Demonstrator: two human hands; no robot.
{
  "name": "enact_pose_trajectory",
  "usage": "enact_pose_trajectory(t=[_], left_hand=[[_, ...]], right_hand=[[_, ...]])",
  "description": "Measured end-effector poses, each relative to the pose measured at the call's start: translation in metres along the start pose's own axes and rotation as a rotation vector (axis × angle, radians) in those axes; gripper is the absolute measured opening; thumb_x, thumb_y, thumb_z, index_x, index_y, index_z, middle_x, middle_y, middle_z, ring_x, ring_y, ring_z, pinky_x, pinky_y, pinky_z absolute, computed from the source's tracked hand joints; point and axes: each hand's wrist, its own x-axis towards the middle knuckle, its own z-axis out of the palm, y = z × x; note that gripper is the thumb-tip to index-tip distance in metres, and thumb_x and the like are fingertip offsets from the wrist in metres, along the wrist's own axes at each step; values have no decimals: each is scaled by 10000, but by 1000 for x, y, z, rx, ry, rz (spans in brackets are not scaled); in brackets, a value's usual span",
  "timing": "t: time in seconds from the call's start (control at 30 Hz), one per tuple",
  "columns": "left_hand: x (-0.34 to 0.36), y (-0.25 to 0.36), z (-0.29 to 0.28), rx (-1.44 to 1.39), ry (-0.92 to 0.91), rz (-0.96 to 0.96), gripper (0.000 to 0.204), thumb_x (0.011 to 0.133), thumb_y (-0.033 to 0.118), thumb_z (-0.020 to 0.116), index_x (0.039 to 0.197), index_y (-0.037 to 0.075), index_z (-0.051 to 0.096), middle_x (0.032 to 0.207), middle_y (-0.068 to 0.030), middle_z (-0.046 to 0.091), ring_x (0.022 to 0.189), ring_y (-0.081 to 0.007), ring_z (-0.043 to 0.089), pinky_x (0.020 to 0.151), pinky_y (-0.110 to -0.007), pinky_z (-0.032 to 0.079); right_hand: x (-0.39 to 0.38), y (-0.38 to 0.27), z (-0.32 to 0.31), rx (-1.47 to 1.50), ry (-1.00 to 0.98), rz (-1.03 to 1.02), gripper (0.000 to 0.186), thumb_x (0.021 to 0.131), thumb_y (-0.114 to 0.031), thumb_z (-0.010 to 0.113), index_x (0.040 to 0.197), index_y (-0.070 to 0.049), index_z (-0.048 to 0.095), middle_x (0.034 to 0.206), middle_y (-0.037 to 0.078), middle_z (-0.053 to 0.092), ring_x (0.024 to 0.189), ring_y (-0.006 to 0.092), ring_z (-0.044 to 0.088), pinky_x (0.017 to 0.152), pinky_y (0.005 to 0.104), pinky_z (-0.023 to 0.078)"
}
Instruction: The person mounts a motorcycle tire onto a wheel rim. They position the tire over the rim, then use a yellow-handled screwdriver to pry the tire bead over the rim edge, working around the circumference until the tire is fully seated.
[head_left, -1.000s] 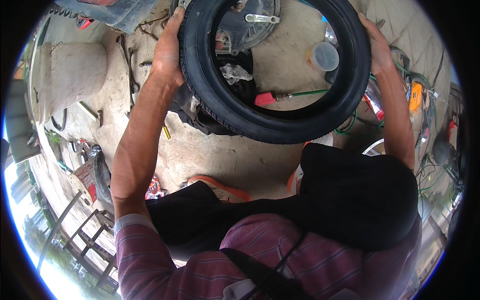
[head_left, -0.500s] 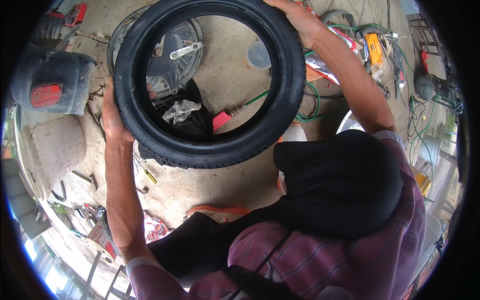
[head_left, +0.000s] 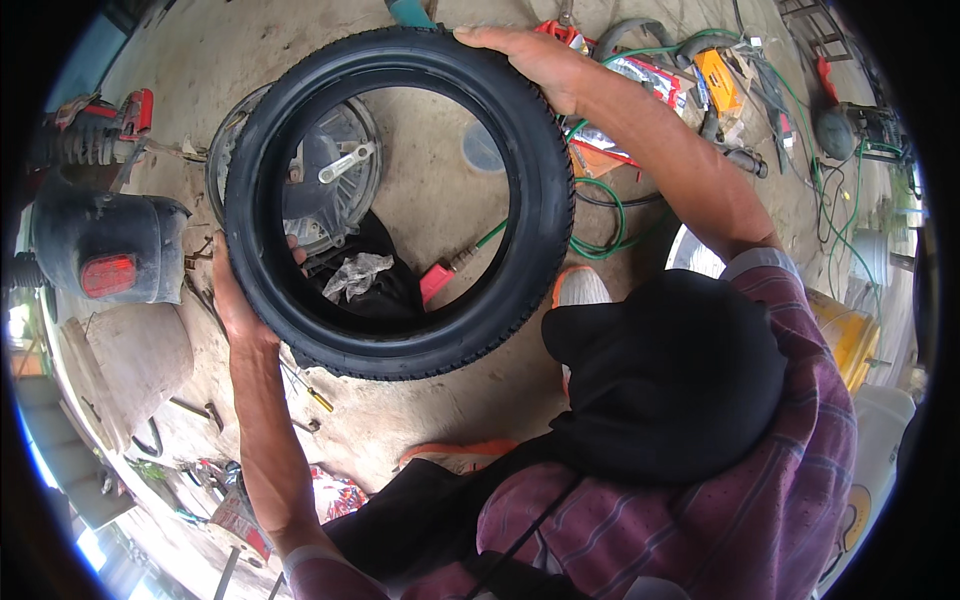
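Observation:
A black tire (head_left: 400, 355) with a treaded outer face is held up in front of me, bare of any rim. My left hand (head_left: 242, 300) grips its left side, and fingertips show through the opening. At the upper right, my right hand (head_left: 540, 65) clasps the outer edge, its far fingers hidden behind the rubber. Through the ring I see a wheel with a grey metal hub plate (head_left: 330, 205) and a silver lever (head_left: 347, 162). Below that lie a dark cloth (head_left: 395, 285) and a crumpled clear plastic piece (head_left: 357, 275).
A red-ended air tool (head_left: 435, 282) on a green hose (head_left: 615, 240) lies on the concrete floor. A yellow-handled screwdriver (head_left: 318, 400) is near my left forearm. At left stand a grey fender with a red reflector (head_left: 108, 275) and a whitish bucket (head_left: 150, 365). Boxes and tools (head_left: 718, 80) clutter the upper right.
The tire, in both my hands, now sits lower and slightly left in view, and its whole upper edge shows. The floor scene has also shifted downward with my head. Both holds look unchanged.

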Motion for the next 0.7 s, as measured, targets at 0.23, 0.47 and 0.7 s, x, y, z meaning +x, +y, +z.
enact_pose_trajectory(t=[0.23, 0.47, 0.7], left_hand=[[-1, 0, -2, -9, -26, -11, 706, 1055, 668, 383, 1285, 59, 656, 1024, -163, 743, 850, -273, 738, 690, -402, 643], [-28, 19, 68, -45, 24, 110, 714, 1062, 659, 343, 1255, 53, 667, 981, -159, 739, 837, -280, 721, 719, -406, 617], [-41, 43, 98, -427, -162, 44, 823, 1046, 679, 432, 1478, -17, 510, 1435, -225, 596, 1338, -321, 578, 1181, -502, 422]], right_hand=[[-3, -4, 2, -10, 8, 24, 519, 957, -528, 711, 1230, -87, 730, 1032, 89, 767, 813, 148, 731, 728, 315, 612], [-22, -36, -27, 27, 140, -121, 510, 996, -527, 641, 1213, -73, 722, 1034, 85, 759, 852, 155, 714, 773, 317, 588], [-68, -61, -85, 322, -292, -796, 581, 1095, -521, 408, 1133, -12, 685, 999, 117, 735, 979, 251, 683, 934, 372, 536]])
